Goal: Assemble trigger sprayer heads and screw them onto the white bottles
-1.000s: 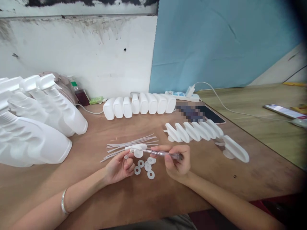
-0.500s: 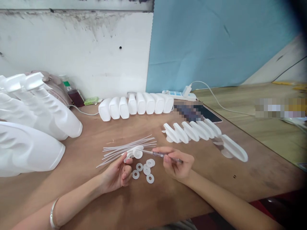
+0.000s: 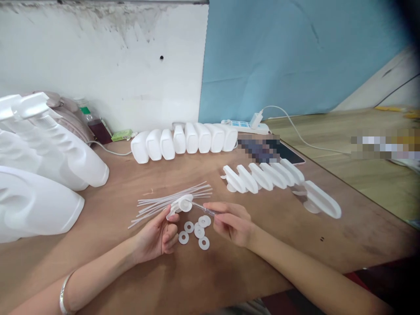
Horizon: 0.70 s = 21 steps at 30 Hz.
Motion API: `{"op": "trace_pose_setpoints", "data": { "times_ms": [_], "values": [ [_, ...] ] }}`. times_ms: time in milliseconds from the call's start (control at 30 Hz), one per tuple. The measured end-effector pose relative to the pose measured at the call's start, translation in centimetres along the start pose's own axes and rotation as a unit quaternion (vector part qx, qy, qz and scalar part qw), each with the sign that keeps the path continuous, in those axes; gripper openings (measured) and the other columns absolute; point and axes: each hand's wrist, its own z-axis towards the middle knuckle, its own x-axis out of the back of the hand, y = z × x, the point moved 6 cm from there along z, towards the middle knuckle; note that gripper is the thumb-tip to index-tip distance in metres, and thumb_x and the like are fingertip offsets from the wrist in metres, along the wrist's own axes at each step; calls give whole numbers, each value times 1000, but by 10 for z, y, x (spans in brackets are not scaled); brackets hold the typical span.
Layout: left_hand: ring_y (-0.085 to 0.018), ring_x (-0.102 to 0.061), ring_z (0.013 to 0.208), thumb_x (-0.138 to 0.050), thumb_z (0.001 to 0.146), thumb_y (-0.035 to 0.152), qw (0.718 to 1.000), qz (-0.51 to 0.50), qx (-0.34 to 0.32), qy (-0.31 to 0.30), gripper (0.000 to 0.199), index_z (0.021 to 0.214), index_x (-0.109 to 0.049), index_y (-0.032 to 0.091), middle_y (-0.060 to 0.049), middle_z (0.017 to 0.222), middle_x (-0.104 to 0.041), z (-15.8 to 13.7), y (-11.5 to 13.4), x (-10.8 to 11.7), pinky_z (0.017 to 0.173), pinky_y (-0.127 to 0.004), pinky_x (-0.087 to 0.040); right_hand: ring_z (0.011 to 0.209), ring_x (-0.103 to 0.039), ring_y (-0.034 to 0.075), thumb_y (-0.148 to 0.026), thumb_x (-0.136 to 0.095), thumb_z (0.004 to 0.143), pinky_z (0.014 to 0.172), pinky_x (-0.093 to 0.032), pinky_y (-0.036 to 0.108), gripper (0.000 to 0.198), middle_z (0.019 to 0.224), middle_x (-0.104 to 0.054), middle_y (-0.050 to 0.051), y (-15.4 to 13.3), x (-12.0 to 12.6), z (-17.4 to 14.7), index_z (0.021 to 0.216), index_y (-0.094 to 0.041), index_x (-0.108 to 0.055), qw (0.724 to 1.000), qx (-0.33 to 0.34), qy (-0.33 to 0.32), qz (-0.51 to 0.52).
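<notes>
My left hand (image 3: 157,236) is closed, pinching a small white plastic part with a round collar (image 3: 186,203) between thumb and fingers. My right hand (image 3: 233,222) grips a thin screwdriver (image 3: 208,211) with a clear handle, its metal shaft pointing left. The tip meets the round collar; whether it is inside the opening or only against the rim I cannot tell. Just below the tool lie several flat white ring washers (image 3: 204,243), some overlapping. Behind the held part, several thin white tubes (image 3: 154,202) are spread in a loose bundle.
Several white plastic pieces (image 3: 323,199) with long rounded bodies lie in a slanted row at right. White bottles (image 3: 139,148) line the back, larger ones (image 3: 42,201) crowd the left. A power strip (image 3: 244,127), a tablet (image 3: 290,153) and a dark-liquid bottle (image 3: 98,131) are behind.
My right hand has moved left and its grip sits nearer the tool's shaft, with the handle more covered. My left hand still holds the white part. The view has shifted slightly.
</notes>
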Motion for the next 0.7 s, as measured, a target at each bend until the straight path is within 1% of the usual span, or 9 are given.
{"op": "trace_pose_setpoints", "data": {
  "times_ms": [33,100,167,233,400,467,533,600,700],
  "values": [
    [-7,-18,31,-25,89,46,1000,-3,1,3,35,69,-36,19,7,36,-34,0,0,0,35,-16,-21,70,-62,14,-8,-45,77,55,-53,23,10,83,-64,12,0,-3,-1,75,-17,-42,1000,4,-7,-17],
    [-7,-17,31,-24,89,44,1000,-8,2,10,35,67,-36,19,7,36,-33,0,0,-1,36,-16,-23,71,-62,13,-10,-50,76,55,-53,23,13,83,-64,10,-3,-6,-1,77,-18,-41,998,38,-9,-39],
    [-7,-17,30,-23,90,41,1000,-9,0,12,36,65,-35,18,8,34,-31,0,2,-2,38,-17,-24,74,-62,13,-11,-57,73,57,-53,23,21,82,-64,8,-9,-5,0,80,-19,-39,995,86,8,-53],
    [-7,-16,29,-21,91,39,1000,-5,1,9,36,64,-34,18,8,32,-28,-1,3,-4,38,-17,-24,78,-62,13,-10,-62,70,58,-53,22,27,85,-63,6,-14,-5,1,81,-20,-39,990,118,13,-74],
    [-7,-15,27,-19,91,37,1000,16,21,-2,39,61,-35,18,8,28,-24,-3,4,-10,37,-18,-23,88,-61,14,-9,-64,69,67,-55,25,28,90,-62,4,-27,-12,-3,76,-21,-39,970,196,-1,-141],
    [-7,-14,27,-21,91,36,1000,21,21,-1,39,61,-36,18,8,29,-23,-4,4,-10,37,-18,-23,87,-61,14,-10,-63,70,66,-55,24,26,89,-62,5,-26,-13,-5,75,-21,-39,972,183,5,-148],
    [-6,-11,29,-24,91,35,1000,20,23,0,38,61,-38,17,9,31,-21,-4,4,-8,38,-18,-23,83,-61,14,-10,-62,71,63,-55,23,25,88,-62,6,-21,-14,-5,76,-20,-40,980,139,13,-144],
    [-6,-10,32,-27,91,35,999,18,28,4,36,62,-40,17,9,32,-20,-4,4,-6,39,-18,-25,77,-61,13,-11,-63,71,60,-54,23,26,85,-62,6,-17,-13,-5,80,-19,-41,983,113,29,-145],
    [-6,-11,33,-29,90,35,999,22,31,6,35,64,-42,16,9,33,-19,-5,3,-4,41,-18,-26,75,-61,13,-13,-65,70,59,-53,23,27,83,-63,6,-19,-12,-5,83,-18,-42,976,126,35,-174]
  ]
}}
